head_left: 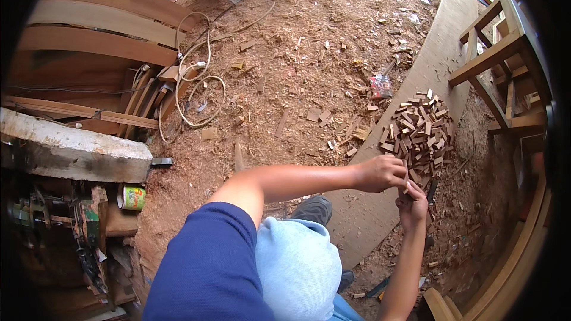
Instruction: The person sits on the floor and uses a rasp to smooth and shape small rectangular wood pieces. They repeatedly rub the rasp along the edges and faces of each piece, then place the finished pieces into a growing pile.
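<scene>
Over the near edge of a pile of small wooden blocks, my two hands meet. My left hand reaches across from the left with its fingers closed on a thin wooden piece. Just below it, my right hand comes up from the lower edge, its fingertips pinched at the lower end of that same piece. The fingers cover most of the piece, so its full shape is hidden. The blocks are mostly brown, some with paler faces, and lie heaped on a long flat board.
Wood shavings and offcuts cover the floor. A wooden frame with legs stands at the right. Curved planks are stacked at the left, beside a looped pale cable. A green tin sits below a whitish beam.
</scene>
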{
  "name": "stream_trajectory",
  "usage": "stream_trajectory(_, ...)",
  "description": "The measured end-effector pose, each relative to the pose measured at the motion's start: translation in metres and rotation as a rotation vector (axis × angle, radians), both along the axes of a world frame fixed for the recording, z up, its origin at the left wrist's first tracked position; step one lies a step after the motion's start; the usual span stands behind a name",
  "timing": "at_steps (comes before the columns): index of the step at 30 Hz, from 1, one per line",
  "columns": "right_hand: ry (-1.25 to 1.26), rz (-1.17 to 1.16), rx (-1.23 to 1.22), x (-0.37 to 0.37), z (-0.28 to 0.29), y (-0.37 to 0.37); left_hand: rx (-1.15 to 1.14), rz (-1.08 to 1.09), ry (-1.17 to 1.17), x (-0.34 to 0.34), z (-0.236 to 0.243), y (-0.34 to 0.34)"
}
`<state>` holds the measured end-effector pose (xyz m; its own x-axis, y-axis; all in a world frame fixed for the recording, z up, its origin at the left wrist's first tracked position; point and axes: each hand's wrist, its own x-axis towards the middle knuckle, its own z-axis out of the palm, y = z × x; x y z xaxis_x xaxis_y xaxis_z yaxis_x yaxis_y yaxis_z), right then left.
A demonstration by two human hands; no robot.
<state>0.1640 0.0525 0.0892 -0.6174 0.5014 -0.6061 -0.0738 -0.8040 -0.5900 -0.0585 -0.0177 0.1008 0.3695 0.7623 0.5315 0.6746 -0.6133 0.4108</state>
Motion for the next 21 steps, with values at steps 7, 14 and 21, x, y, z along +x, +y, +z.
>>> stream_trajectory(7,-0.025,-0.027,-0.008,0.003,-0.005,0.002,-0.012,0.007,0.020,-0.001,0.000,0.003)
stream_trajectory(14,0.001,-0.035,-0.008,0.005,-0.010,-0.001,-0.013,0.031,0.005,-0.005,0.001,0.003)
stream_trajectory(21,-0.026,-0.070,-0.020,0.002,-0.012,-0.003,-0.048,0.084,-0.010,-0.009,-0.001,0.001)
